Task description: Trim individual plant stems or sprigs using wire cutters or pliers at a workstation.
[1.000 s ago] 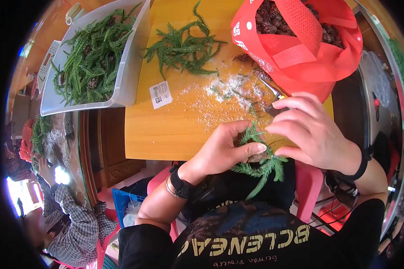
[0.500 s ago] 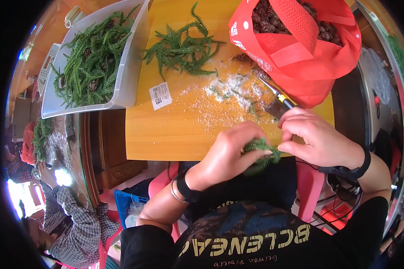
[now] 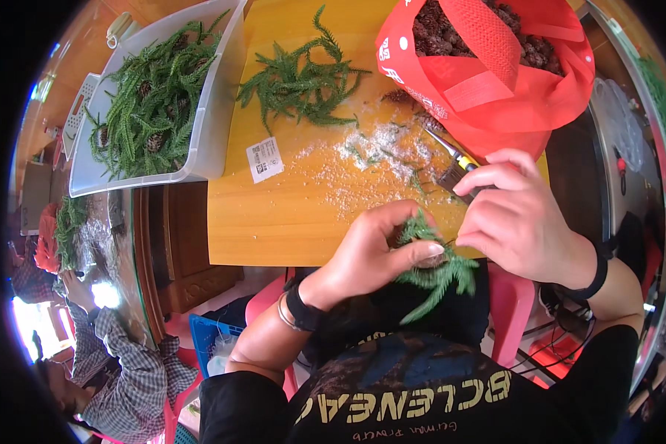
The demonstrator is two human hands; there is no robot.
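Note:
My left hand (image 3: 381,248) is closed around an artificial pine sprig (image 3: 440,285), held just off the table's near edge, its thumb pressed on a brownish part in the middle. The green needles fan out below and to the right of the thumb. Beside it, my right hand (image 3: 514,214) has thumb and forefinger pinched together at the sprig's right side; what lies between them is too small to make out. Beyond the right hand lie pointed-nose pliers (image 3: 445,143) with yellow and black handles, partly covered by that hand. A dark bristly thing (image 3: 451,179) is next to them.
Loose green sprigs (image 3: 303,81), a white label (image 3: 265,159) and white crumbs (image 3: 385,144) lie on the table (image 3: 274,229). A clear bin (image 3: 213,140) of sprigs with cones stands left, a red bag (image 3: 496,111) of pine cones right. A person in checked sleeves (image 3: 129,370) works at left.
The sprig has turned in my left hand, so its branches now spread downward in view. My right hand has shifted slightly, its fingers lifting and the pliers' handles less visible.

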